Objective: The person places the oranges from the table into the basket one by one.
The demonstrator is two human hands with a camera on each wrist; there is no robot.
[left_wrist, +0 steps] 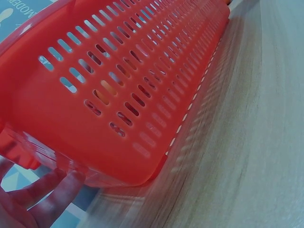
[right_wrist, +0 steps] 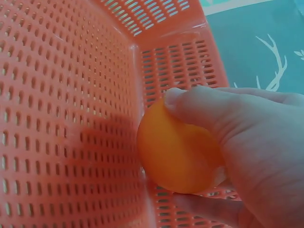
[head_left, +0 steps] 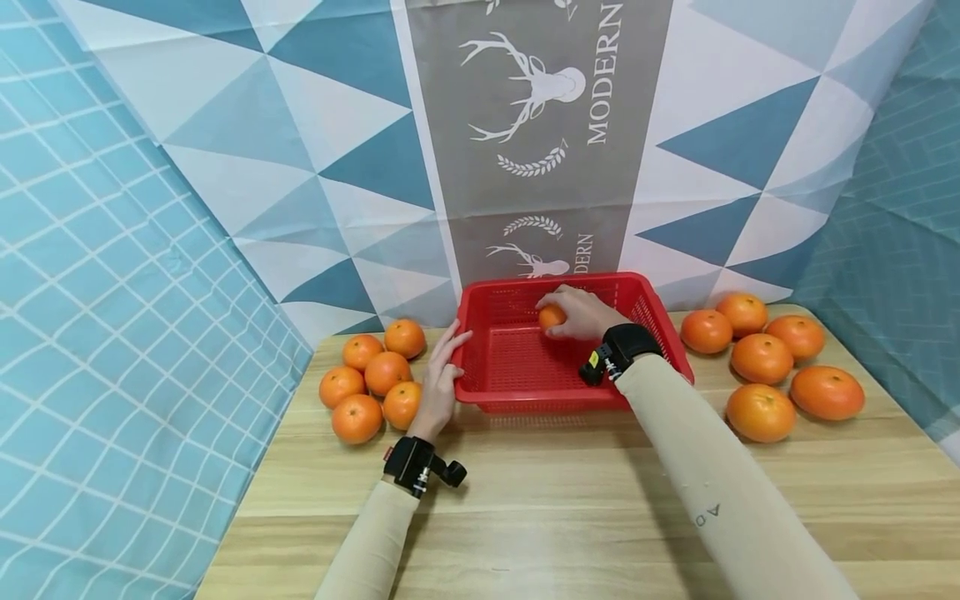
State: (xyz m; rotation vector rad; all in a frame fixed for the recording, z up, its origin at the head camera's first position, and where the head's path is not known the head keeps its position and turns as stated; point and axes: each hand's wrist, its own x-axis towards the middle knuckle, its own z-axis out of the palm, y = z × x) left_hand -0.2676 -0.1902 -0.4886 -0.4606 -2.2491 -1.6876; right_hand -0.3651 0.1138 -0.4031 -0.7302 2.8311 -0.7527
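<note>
In the head view, a red perforated plastic basket stands at the back of the table. Inside it, my right hand grips an orange near the back wall. Up close in the right wrist view, thumb and fingers curve round the orange, just above or against the basket's mesh; contact cannot be told. My left hand touches the basket's left rim with fairly straight fingers. From the left wrist, its fingertips meet the rim at the basket's end.
Several oranges lie grouped left of the basket, close to my left hand. To the right sits another group of larger oranges. A patterned cloth hangs directly behind the basket. Wood-grain tabletop extends in front.
</note>
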